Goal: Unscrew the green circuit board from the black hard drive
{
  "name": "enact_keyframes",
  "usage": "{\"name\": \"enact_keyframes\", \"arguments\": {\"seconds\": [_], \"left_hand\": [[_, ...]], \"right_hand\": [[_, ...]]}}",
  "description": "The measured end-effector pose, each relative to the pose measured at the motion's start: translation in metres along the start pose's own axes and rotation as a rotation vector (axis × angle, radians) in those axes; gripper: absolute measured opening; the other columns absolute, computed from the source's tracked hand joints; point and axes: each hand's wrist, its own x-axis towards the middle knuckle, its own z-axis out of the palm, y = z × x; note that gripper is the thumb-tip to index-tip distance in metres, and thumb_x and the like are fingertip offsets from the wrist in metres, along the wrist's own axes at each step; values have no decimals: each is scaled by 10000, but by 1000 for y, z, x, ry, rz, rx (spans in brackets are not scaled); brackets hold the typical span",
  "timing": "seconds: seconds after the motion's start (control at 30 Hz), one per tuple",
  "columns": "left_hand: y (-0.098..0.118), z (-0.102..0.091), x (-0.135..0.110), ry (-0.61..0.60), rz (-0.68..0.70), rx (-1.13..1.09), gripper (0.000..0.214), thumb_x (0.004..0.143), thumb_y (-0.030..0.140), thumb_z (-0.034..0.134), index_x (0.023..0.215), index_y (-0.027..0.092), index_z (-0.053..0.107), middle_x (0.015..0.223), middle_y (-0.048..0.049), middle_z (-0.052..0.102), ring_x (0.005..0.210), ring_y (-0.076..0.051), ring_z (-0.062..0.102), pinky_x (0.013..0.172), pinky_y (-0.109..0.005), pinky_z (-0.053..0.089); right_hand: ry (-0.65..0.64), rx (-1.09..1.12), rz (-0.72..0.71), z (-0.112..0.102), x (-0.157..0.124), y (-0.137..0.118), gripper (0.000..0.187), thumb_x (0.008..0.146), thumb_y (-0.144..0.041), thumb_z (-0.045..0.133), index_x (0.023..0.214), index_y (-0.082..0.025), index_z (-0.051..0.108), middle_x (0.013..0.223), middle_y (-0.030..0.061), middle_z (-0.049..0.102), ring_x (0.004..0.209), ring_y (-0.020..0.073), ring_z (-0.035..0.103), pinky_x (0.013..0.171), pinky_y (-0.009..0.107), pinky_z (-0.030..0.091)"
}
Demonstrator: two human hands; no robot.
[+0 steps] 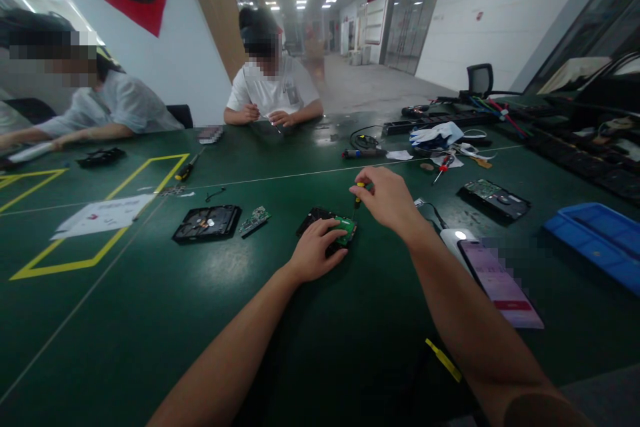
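In the head view, a black hard drive (309,216) with a green circuit board (346,225) lies on the table before me. My left hand (316,250) rests over it, fingers on the board and thumb along the near side, holding it. A small yellow-and-black screwdriver (358,195) is pinched in my right hand (386,197). It stands nearly upright at the drive's right end; whether its tip sits in a screw is too small to tell. Left of the drive lie a loose circuit board (255,220) and another black drive casing (207,223).
On the right are a third hard drive (494,200), a phone (500,283) on a white device, and a blue tray (595,240). Further back lie a red screwdriver (443,168) and gloves (436,135). Two people sit across the table, one (275,90) handling small items.
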Motion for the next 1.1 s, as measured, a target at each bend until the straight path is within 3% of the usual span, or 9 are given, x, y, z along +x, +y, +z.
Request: {"name": "enact_keyframes", "arguments": {"seconds": [0.17,0.43,0.57,0.63,0.73,0.83,1.0,1.1], "left_hand": [[0,-1,0,-2,4,6,460,937,441,682,1369,294,618,1424,-107,590,1352,-320,556,1153,-579,453],[0,1,0,8,0,5,469,922,421,703,1368,299,621,1417,-107,598,1346,-324,561,1146,-588,457],[0,1,0,9,2,1,470,921,423,704,1368,302,623,1414,-103,602,1345,-323,562,1149,-588,453],[0,1,0,11,1,1,465,926,427,697,1368,302,623,1417,-101,600,1345,-321,562,1153,-587,452],[1,-1,0,3,4,6,458,936,430,685,1370,297,621,1426,-101,593,1351,-315,558,1164,-578,447],[0,0,0,1,4,7,464,936,433,685,1373,293,618,1426,-104,592,1355,-318,554,1161,-582,448],[-1,1,-1,13,3,-1,467,933,431,687,1375,298,618,1422,-101,591,1356,-314,552,1159,-578,451],[-1,0,-1,11,6,-1,466,934,432,686,1375,298,618,1425,-102,589,1351,-315,556,1155,-575,456]], "right_hand": [[-47,38,-69,-1,0,-3,182,927,-146,605,1035,-230,725,1087,75,738,959,232,657,909,389,478],[-47,20,-48,-2,1,-2,145,976,-283,622,912,-242,745,960,72,745,959,254,666,902,409,481],[-36,87,-67,-1,0,0,182,945,-180,620,1069,-249,734,1123,62,767,1030,243,697,944,402,493],[-29,93,-43,0,0,0,213,936,-163,619,1108,-241,718,1126,66,774,979,240,712,912,404,506],[-20,80,23,1,-1,0,115,926,-249,681,1035,-222,706,1036,78,781,836,230,705,810,395,516],[-16,100,48,1,-1,-1,132,899,-322,740,963,-217,693,962,70,765,779,214,681,755,375,511],[-11,48,-27,-1,0,-2,45,916,-257,700,934,-229,729,1024,81,727,880,227,673,843,398,510],[-34,41,-65,-4,0,-3,146,918,-169,646,989,-240,752,1071,78,739,995,255,680,936,433,505]]}}
